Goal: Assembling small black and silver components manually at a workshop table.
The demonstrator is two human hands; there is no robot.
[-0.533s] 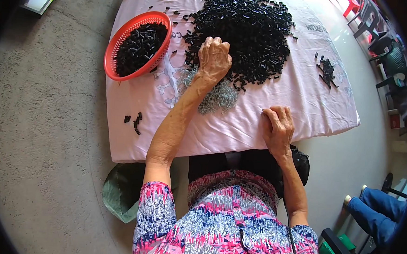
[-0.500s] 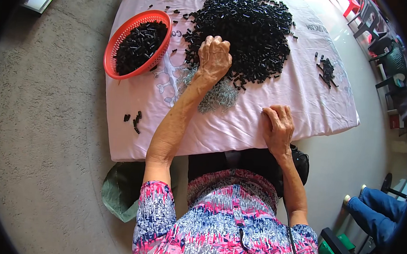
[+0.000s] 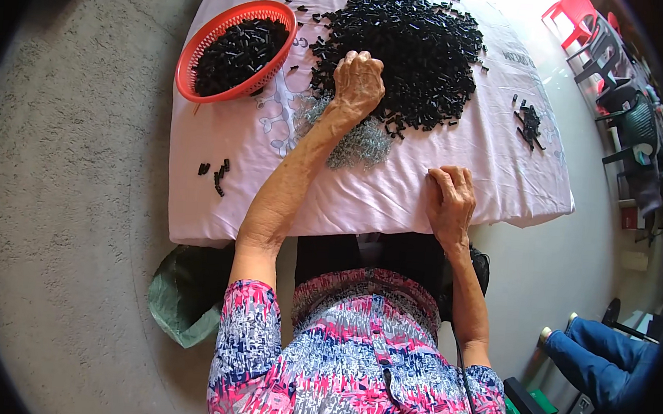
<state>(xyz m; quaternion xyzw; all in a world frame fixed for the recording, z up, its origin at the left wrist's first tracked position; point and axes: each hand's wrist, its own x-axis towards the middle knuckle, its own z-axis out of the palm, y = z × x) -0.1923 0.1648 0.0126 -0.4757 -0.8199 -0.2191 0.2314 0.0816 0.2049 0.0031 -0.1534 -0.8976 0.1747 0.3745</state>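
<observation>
A big heap of short black tube-like plastic pieces (image 3: 423, 68) covers the far middle of the cloth-covered table. My left hand (image 3: 360, 82) reaches to the heap's near left edge, its fingers curled down and closed; what they hold is hidden. Below that wrist lies a pile of fine silvery metal bits (image 3: 362, 146), too small to name and partly covered by my forearm. My right hand (image 3: 451, 199) is at the table's near edge, right of the silvery pile. Its fingers are bent together against the thumb, and anything in them cannot be made out.
A red plastic basket (image 3: 267, 78) full of black pieces stands at the left. Small groups of black pieces (image 3: 530, 126) lie at the right and near left of the pink cloth (image 3: 362, 209). A green sack (image 3: 177, 304) is below the table; another person's legs (image 3: 592, 356) show at right.
The whole view has shifted a little, with the table sitting higher in the picture. Against the table, both hands have barely moved and their fingers stay curled.
</observation>
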